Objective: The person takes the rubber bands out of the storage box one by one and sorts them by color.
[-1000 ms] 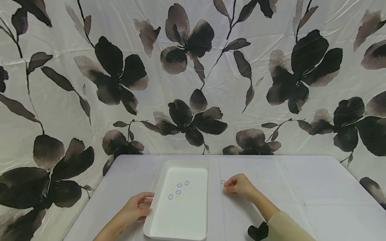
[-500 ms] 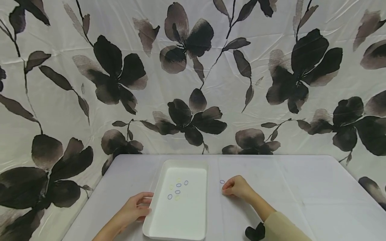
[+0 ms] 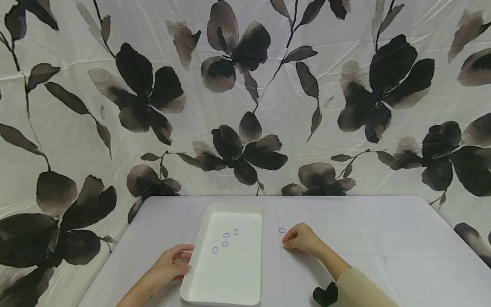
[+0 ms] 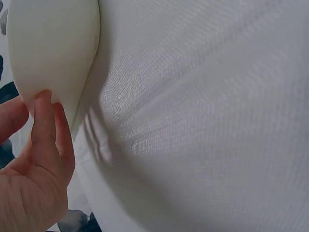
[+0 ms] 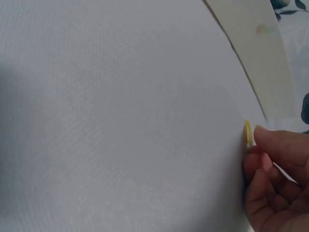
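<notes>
The left hand point(image 3: 168, 266) touches the left outer wall of a white tray point(image 3: 195, 273) with its fingertips and thumb. In the left wrist view the fingers point(image 4: 44, 130) rest against that wall. To the tray's right, the right hand point(image 3: 303, 238) is low over the table, thumb and fingertips brought together. At those fingertips, in the right wrist view, is a small thin yellow ring point(image 5: 247, 133), apparently pinched; its lower end is partly hidden. Just beyond the hand a blue ring point(image 3: 281, 230) lies on the cloth. Several blue rings point(image 3: 225, 244) and faint yellow rings point(image 3: 224, 251) lie in the tray.
A white cloth covers the table point(image 3: 383, 238). Near the right forearm lies a black heart-shaped object point(image 3: 326, 294). Behind the table hangs a white curtain point(image 3: 245, 98) with dark flowers.
The right hand has shifted slightly left and toward the person, with its fingertips staying low beside the blue ring. The left hand stays at the tray. The whole head view drifts slightly.
</notes>
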{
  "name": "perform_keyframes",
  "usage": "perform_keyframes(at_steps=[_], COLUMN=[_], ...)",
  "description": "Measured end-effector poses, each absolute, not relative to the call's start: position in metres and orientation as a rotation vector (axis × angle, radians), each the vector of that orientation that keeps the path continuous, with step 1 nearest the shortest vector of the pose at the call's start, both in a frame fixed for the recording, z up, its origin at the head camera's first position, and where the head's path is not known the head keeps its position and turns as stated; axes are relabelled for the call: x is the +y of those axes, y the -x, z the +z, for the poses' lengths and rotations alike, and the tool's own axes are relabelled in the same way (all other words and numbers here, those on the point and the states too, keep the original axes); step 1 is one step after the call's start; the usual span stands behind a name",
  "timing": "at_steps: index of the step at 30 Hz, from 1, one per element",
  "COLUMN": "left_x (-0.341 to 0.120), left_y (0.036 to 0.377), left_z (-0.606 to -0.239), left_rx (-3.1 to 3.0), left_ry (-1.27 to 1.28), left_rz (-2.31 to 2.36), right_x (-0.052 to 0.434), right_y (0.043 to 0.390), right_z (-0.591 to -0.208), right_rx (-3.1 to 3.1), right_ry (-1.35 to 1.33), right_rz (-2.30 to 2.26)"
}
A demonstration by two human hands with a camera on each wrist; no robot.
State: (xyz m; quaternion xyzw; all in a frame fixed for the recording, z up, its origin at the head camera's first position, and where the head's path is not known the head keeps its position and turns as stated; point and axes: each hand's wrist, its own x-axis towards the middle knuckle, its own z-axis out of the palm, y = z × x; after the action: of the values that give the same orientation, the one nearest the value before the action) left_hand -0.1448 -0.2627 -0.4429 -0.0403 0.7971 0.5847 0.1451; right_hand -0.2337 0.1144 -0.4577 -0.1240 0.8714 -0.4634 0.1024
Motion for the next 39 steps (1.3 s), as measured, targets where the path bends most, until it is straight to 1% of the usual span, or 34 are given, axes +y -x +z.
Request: perform_keyframes(at_steps=[14, 21, 22, 26, 33, 39], left_x=[-0.262, -0.263, -0.263, -0.262, -0.262, -0.261], left_y=[0.144, 0.143, 0.143, 0.143, 0.143, 0.144], left_z=[-0.44, -0.441, -0.441, -0.44, -0.44, -0.441], left_rx=[2.28, 2.264, 2.266, 2.277, 2.28, 2.293], left_ry=[0.084, 0.067, 0.068, 0.077, 0.097, 0.12], left_rz=[1.694, 1.7, 1.7, 1.698, 1.693, 1.688], right_x=[0.122, 0.118, 0.12, 0.116, 0.099, 0.087], right_y=[0.239, 0.241, 0.246, 0.249, 0.249, 0.252], right_z=[-0.453, -0.438, -0.442, -0.437, -0.423, -0.417], right_rx=[2.413, 2.353, 2.337, 2.311, 2.338, 2.333], right_ry=[0.432, 0.451, 0.491, 0.518, 0.417, 0.417], right_rz=[-1.458, -1.512, -1.53, -1.556, -1.523, -1.512])
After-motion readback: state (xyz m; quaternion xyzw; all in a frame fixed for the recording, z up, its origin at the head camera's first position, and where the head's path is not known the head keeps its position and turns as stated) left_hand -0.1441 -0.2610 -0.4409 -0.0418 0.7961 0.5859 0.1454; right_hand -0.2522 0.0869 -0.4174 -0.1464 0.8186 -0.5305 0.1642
